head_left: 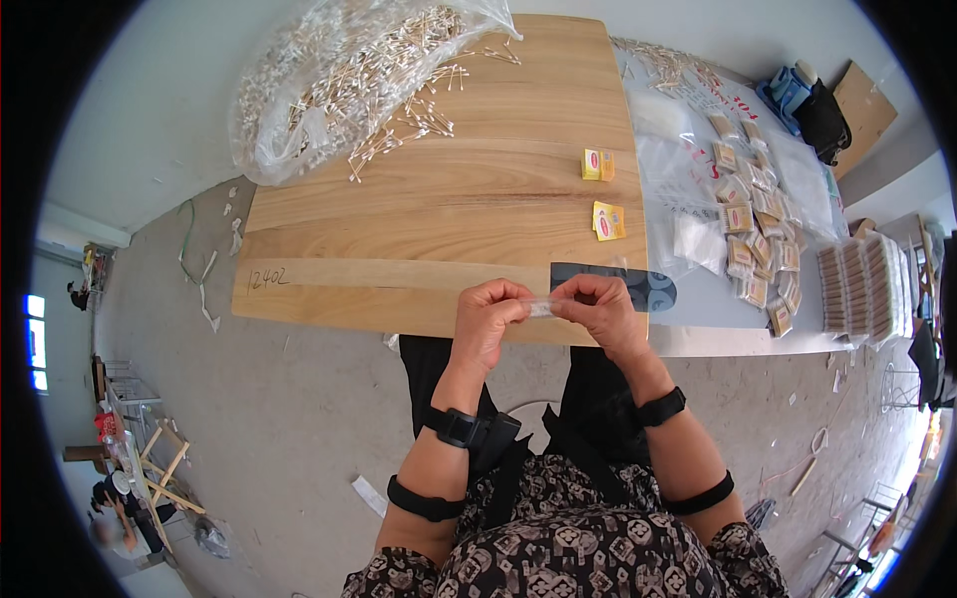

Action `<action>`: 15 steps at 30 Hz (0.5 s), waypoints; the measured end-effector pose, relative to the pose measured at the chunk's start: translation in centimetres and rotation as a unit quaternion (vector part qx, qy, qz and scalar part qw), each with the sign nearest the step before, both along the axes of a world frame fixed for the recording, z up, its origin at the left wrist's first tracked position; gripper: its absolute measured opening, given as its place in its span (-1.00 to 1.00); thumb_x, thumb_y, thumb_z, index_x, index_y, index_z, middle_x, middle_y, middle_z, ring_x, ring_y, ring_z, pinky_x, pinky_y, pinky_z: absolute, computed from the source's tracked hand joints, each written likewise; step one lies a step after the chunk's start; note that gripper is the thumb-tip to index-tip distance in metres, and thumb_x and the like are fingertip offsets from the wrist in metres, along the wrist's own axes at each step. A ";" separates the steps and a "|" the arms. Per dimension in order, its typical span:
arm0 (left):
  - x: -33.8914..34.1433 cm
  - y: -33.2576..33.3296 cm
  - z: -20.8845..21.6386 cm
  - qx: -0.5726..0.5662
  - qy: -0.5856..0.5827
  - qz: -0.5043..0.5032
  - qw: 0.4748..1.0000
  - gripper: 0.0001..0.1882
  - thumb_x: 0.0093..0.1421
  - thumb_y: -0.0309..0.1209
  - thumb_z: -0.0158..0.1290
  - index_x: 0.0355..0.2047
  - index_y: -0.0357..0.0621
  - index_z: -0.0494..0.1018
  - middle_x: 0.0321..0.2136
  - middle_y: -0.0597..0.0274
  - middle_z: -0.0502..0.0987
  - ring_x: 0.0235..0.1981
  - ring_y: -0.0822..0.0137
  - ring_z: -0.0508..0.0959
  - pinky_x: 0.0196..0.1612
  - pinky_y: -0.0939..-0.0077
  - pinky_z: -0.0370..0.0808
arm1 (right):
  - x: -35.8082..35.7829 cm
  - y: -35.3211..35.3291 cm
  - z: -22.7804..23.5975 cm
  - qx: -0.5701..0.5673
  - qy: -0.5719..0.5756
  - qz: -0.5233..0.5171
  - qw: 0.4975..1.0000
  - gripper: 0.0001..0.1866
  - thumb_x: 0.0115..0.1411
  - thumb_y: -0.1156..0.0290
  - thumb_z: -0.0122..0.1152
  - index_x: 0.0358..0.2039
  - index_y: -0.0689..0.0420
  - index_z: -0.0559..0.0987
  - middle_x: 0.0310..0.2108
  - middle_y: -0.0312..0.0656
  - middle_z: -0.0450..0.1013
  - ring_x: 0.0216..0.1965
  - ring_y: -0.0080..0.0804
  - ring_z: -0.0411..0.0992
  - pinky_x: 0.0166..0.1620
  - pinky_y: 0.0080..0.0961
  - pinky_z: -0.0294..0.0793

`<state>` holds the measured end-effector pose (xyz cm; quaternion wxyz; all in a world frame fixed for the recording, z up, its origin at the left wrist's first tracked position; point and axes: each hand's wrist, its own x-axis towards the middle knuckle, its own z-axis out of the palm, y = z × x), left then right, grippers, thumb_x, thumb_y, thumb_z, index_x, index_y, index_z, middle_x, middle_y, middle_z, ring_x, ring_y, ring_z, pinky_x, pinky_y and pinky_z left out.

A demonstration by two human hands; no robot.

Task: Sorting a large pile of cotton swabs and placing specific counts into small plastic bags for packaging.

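Observation:
Above the near edge of the wooden table (429, 214), my left hand (491, 317) and my right hand (600, 311) meet, fingertips almost touching. Both are closed in a pinch on a small clear plastic packet (539, 308) stretched between them; its contents are too small to make out. A dark strip (588, 274) lies just beyond my right hand. Farther off are two small stacks of yellow cards, one nearer (609, 221) and one farther (597, 164). At the far left a big clear bag (264, 149) spills cotton swabs (399, 130) onto the wood.
On the grey-topped table (698, 342) to the right lie many small packed bags of swabs (763, 244), flat clear bags (700, 242) and a stacked block of swab packs (865, 289). A blue bottle (791, 88) stands at the far right. Another person (120, 518) is at the lower left.

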<state>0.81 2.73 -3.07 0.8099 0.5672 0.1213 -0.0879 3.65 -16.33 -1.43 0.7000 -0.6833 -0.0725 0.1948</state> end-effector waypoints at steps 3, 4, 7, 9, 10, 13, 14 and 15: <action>0.2 0.0 0.0 0.009 0.012 -0.014 1.000 -0.90 0.00 -0.66 0.10 -0.44 -0.31 0.56 -0.45 0.23 0.58 -0.44 0.46 0.51 -0.34 0.59 0.43 | 0.0 0.2 0.0 -0.045 0.000 0.002 0.999 -0.92 0.07 0.52 0.35 -0.40 0.23 0.65 -0.51 -0.43 0.49 -0.46 -0.75 0.33 -0.36 -0.71 0.31; 0.2 -0.1 0.1 0.009 0.014 -0.014 1.000 -0.90 0.00 -0.66 0.10 -0.44 -0.31 0.56 -0.45 0.23 0.58 -0.44 0.46 0.51 -0.34 0.59 0.43 | 0.0 0.2 -0.1 -0.045 0.001 0.003 0.999 -0.92 0.07 0.52 0.35 -0.40 0.23 0.65 -0.51 -0.43 0.49 -0.46 -0.75 0.33 -0.36 -0.71 0.31; 0.2 -0.3 0.1 0.015 0.010 -0.025 1.000 -0.90 0.00 -0.65 0.11 -0.43 -0.30 0.56 -0.47 0.24 0.57 -0.46 0.47 0.49 -0.36 0.60 0.42 | 0.2 0.1 -0.1 -0.071 -0.031 -0.005 0.997 -0.87 0.04 0.48 0.39 -0.43 0.26 0.63 -0.60 -0.43 0.42 -0.53 -0.76 0.27 -0.47 -0.69 0.26; 0.2 -0.5 0.1 0.037 -0.008 -0.032 0.999 -0.90 0.01 -0.63 0.13 -0.41 -0.30 0.56 -0.47 0.24 0.57 -0.46 0.48 0.49 -0.37 0.62 0.41 | 0.5 -0.2 -0.2 -0.065 -0.033 0.003 0.997 -0.87 0.04 0.48 0.38 -0.42 0.26 0.63 -0.61 -0.41 0.43 -0.53 -0.74 0.30 -0.46 -0.70 0.27; 0.2 -0.5 0.0 0.037 -0.009 -0.032 0.999 -0.90 0.01 -0.63 0.13 -0.41 -0.30 0.56 -0.47 0.24 0.57 -0.46 0.48 0.49 -0.37 0.62 0.41 | 0.5 -0.2 -0.1 -0.065 -0.034 0.003 0.997 -0.87 0.04 0.48 0.38 -0.42 0.26 0.63 -0.61 -0.41 0.43 -0.53 -0.74 0.30 -0.46 -0.70 0.27; -0.1 -0.3 -0.3 0.023 -0.017 -0.022 0.999 -0.90 0.05 -0.62 0.15 -0.37 -0.31 0.57 -0.44 0.23 0.58 -0.45 0.46 0.50 -0.35 0.60 0.44 | 0.1 -0.2 -0.2 -0.037 -0.031 0.003 0.999 -0.88 0.09 0.50 0.35 -0.36 0.25 0.64 -0.55 -0.39 0.45 -0.49 -0.72 0.34 -0.41 -0.70 0.32; -0.2 -0.4 -0.3 0.012 -0.047 -0.012 0.999 -0.90 0.08 -0.61 0.16 -0.35 -0.32 0.57 -0.41 0.22 0.58 -0.44 0.45 0.52 -0.33 0.59 0.47 | -0.2 -0.2 -0.4 -0.017 -0.052 -0.015 0.998 -0.89 0.12 0.51 0.32 -0.33 0.25 0.65 -0.52 -0.39 0.47 -0.46 -0.71 0.35 -0.39 -0.70 0.34; -0.4 -0.5 -0.3 0.001 -0.076 -0.001 0.997 -0.90 0.11 -0.60 0.17 -0.33 -0.32 0.58 -0.39 0.22 0.58 -0.43 0.44 0.53 -0.31 0.57 0.49 | -0.4 -0.1 -0.6 0.002 -0.074 -0.033 0.997 -0.89 0.15 0.53 0.30 -0.29 0.25 0.65 -0.48 -0.38 0.48 -0.44 -0.70 0.37 -0.36 -0.69 0.36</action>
